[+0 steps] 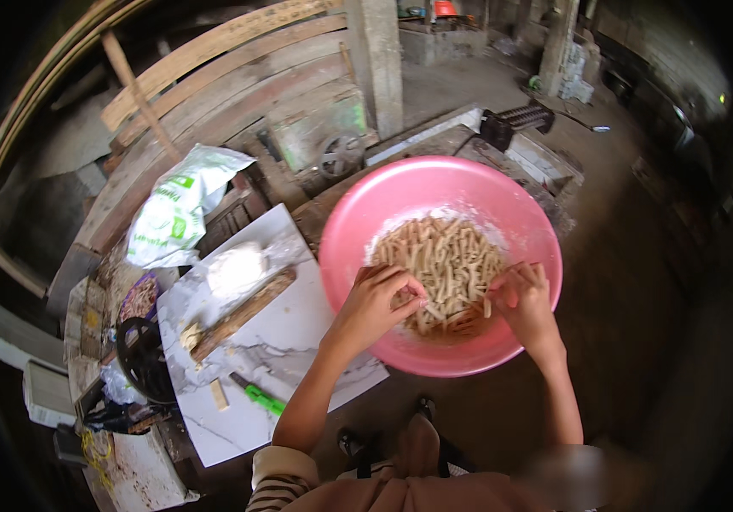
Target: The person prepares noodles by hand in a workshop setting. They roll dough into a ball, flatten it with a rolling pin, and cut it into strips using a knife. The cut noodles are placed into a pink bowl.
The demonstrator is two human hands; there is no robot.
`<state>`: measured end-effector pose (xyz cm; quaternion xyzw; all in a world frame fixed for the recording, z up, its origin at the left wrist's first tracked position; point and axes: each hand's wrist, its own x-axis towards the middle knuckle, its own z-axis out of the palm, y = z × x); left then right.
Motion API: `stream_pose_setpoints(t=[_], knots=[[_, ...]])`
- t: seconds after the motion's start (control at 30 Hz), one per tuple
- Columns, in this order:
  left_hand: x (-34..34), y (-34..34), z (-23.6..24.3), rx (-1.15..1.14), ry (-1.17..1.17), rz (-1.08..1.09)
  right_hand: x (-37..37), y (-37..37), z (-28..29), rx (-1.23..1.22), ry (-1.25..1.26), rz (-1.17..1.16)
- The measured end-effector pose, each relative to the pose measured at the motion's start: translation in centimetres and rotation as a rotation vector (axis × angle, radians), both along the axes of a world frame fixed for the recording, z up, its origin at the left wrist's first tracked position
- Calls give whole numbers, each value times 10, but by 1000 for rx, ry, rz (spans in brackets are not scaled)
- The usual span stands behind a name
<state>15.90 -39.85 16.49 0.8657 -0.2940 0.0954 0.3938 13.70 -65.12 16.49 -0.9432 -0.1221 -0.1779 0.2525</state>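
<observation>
A large pink basin (358, 200) holds a heap of floury, pale dough strips (439, 256), with white flour up its inner wall. My left hand (379, 300) is over the left part of the heap, thumb and forefinger pinched together; what they hold, if anything, is too small to make out. At the right side of the heap, my right hand (524, 303) has its fingers drawn together on a short dough strip (488, 305) that pokes out below the fingertips.
Left of the basin lies a marble-patterned board (272, 350) bearing a flour pile (237, 269), a wooden stick (243, 314), a green-handled knife (260, 396) and a dough piece (219, 394). Beyond are a white-and-green bag (177, 209) and a black wheel (143, 360). A concrete post (376, 64) stands behind.
</observation>
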Motion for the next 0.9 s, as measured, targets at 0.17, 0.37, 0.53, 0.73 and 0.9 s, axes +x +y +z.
stream_pose_setpoints(t=[0.17,0.37,0.53,0.73,0.9], knots=[[28,-41,-34,184,366,-232,5,-23,-25,-123,218,-18],[34,-40,-52,82,120,44,31,-20,-36,-172,57,-64],[6,2,-8,-61,-73,320,38,18,7,108,-66,16],[-90,105,-4,-232,28,680,-10,146,17,392,61,434],[-176,197,-45,-420,107,981,-55,269,-32,373,400,798]])
